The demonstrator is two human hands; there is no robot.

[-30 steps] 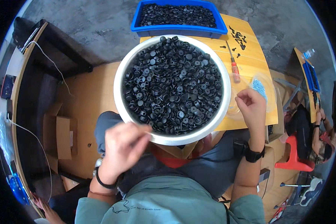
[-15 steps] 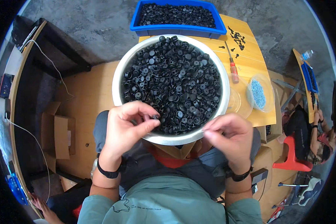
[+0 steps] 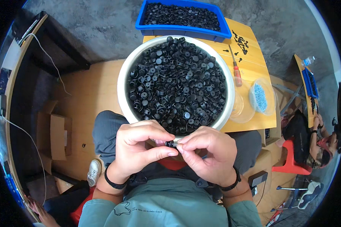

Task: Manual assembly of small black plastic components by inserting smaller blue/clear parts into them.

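My left hand (image 3: 138, 145) pinches a small black plastic knob-like part (image 3: 169, 144) between thumb and fingers, just over the near rim of a wide metal bowl (image 3: 122, 92). A small threaded screw (image 3: 175, 144) lies between that part and the fingertips of my right hand (image 3: 214, 151), which is closed on the screw's outer end. The screw points into the black part; how deep it sits cannot be made out. Small round black plastic parts (image 3: 178, 83) fill the bowl, several showing a centre hole.
A blue tray (image 3: 185, 33) of black parts stands behind the bowl. On the yellow wooden table (image 3: 255, 56) are a red-handled screwdriver (image 3: 237, 73), loose black pieces (image 3: 241, 43) and a clear tub of screws (image 3: 260, 97). Another person (image 3: 320, 145) sits far right near a red stool (image 3: 290, 159).
My hands have come together at the bowl's near rim. The left moved right and toward me with the black part; the right moved left, bringing the screw against it.
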